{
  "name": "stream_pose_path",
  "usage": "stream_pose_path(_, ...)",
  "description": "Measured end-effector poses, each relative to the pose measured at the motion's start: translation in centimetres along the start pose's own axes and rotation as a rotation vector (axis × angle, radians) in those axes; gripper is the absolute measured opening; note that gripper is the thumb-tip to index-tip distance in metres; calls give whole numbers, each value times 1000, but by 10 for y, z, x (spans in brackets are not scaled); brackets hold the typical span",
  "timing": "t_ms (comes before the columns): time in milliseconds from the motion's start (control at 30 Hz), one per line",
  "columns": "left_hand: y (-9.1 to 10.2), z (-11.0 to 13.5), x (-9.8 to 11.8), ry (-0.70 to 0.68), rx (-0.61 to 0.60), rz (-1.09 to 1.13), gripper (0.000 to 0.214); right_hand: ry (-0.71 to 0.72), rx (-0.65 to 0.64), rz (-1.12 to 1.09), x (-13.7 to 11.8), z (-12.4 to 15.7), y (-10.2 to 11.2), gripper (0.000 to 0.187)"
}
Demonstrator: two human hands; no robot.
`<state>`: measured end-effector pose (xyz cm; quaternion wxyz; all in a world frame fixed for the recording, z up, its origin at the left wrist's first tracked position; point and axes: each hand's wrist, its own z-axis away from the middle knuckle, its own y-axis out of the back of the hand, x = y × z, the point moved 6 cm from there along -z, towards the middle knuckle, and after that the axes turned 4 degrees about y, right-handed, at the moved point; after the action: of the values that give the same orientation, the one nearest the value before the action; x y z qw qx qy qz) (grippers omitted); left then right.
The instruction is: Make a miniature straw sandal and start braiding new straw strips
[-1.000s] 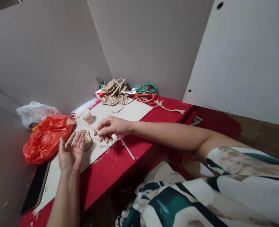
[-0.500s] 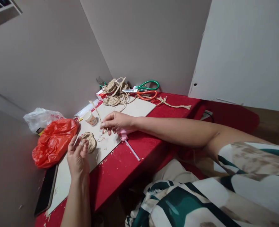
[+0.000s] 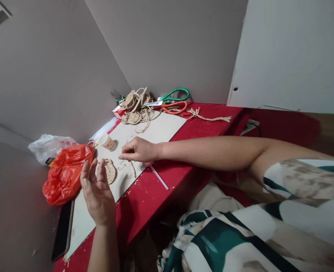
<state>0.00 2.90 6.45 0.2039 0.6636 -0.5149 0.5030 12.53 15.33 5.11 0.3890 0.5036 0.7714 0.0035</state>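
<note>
My left hand (image 3: pixel 97 192) hovers over the white board (image 3: pixel 161 130), fingers spread and raised, holding nothing. Just beyond its fingertips lies a small coiled jute disc (image 3: pixel 110 170). My right hand (image 3: pixel 138 150) rests low on the board with thumb and fingers pinched together; what they hold, if anything, is too small to make out. A short piece of jute rope (image 3: pixel 133 168) lies on the board just below that hand, not gripped.
A paper cup (image 3: pixel 106 141), an orange plastic bag (image 3: pixel 66 172) and a white bag (image 3: pixel 49 145) sit at the left. A dark phone (image 3: pixel 62 230) lies by the board's near end. A jute rope pile (image 3: pixel 134 107), green scissors (image 3: pixel 169 97) and orange scissors (image 3: pixel 174 108) lie on the red table (image 3: pixel 212 128) at the back. A white stick (image 3: pixel 159 177) lies by the board's edge.
My right hand held the short rope piece upright, then lowered to the board; the piece now lies flat. My left hand drew back slightly from the coil and stayed open.
</note>
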Motion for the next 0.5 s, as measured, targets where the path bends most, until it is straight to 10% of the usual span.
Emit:
stream_pose_path(233, -23, 6, -18, 218, -145, 38, 48, 107, -54, -62, -11, 0, -14, 28)
stream_pose_path(500, -67, 22, -24, 184, -90, 68, 55, 13, 212, -57, -19, 11, 6, 35)
